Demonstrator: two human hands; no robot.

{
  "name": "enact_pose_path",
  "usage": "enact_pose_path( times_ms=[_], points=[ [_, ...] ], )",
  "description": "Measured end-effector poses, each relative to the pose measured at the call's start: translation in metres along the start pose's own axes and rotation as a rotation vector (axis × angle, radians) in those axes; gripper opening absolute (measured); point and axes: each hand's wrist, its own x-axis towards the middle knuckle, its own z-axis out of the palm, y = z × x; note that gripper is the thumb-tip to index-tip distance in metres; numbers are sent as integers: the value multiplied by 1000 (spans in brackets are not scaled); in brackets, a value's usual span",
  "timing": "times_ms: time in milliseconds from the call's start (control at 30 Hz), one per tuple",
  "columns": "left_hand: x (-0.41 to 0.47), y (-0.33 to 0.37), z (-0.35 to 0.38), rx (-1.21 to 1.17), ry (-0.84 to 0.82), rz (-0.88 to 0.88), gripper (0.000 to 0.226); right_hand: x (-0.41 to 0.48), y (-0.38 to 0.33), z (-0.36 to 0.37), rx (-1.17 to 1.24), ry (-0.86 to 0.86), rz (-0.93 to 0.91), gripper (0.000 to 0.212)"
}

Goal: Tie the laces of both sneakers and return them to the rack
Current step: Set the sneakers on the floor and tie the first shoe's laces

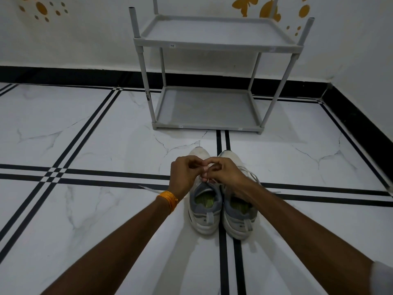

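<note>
white and grey, the two sneakers sit side by side on the marble floor (106, 135), heels toward the person, toes pointing at the grey rack (212, 42) that stands against the wall with both shelves bare. both hands are bunched together over the left sneaker (204, 211), and the work looks like the knot on that shoe, with the rack step not yet begun. the left hand (184, 174) is curled with its fingers tucked in, and the right hand (223, 173) meets it knuckle to knuckle, fingertips pinching a thin bit of white lace (209, 181) just above the tongue; i cannot tell which loop or end each hand has. both forearms reach straight out from the body, wrists bent down, an orange band (169, 200) on the left wrist. what could go wrong, to my eye: the pinch is small and the lace thin, so a loop may slip free as it is pulled and leave a loose knot. the right sneaker (239, 213) touches its mate, and its own laces (254, 176) trail loose beside the right wrist, so a stray end could get caught into the wrong bow. one flat lace end (150, 189) lies out on the floor to the left.
</note>
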Motion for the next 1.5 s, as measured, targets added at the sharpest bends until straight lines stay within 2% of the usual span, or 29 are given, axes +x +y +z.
enact_pose_path(
  times_ms=[133, 200, 267, 333, 433, 567, 733, 833, 933, 1067, 1200, 1333, 1433, 1500],
  points=[
    [0, 3, 3, 85, 37, 31, 11, 0, 3, 1, -37, 40, -37, 33],
    [-2, 2, 4, 94, 98, -9, 14, 0, 6, 2, -83, 66, -65, 34],
    [-2, 2, 3, 17, 108, -146, 29, 0, 9, 1, -145, 75, -91, 34],
    [-1, 2, 0, -111, -19, -336, 40, -1, 10, -1, -191, 72, -110, 32],
    [-1, 2, -2, -202, -178, -419, 13, -4, 9, 0, -221, 51, -146, 32],
    [-5, 1, -8, -370, -169, -473, 12, -6, 6, 1, -236, 67, -155, 21],
    [-13, -4, -4, -381, 1, -406, 18, -10, 8, 2, -102, 91, -143, 19],
    [-13, -4, -5, -337, 50, -312, 23, -11, 4, 4, -69, 129, -141, 28],
    [-11, -4, -6, -249, 58, -225, 22, -10, 2, 6, -202, 168, -201, 35],
    [-8, -4, -4, -153, 70, -174, 18, -8, 6, 8, -450, 222, -270, 31],
    [-9, -3, -1, -180, 71, -219, 17, -9, 9, 8, -487, 232, -317, 37],
    [-9, -1, -3, -220, 39, -266, 19, -10, 8, 6, -520, 192, -360, 22],
    [-7, 0, -6, -156, 35, -215, 20, -7, 8, 9, -615, 247, -378, 19],
    [-7, 0, -6, -40, 33, -129, 23, -3, 6, 13, -722, 259, -322, 21]
  ],
)
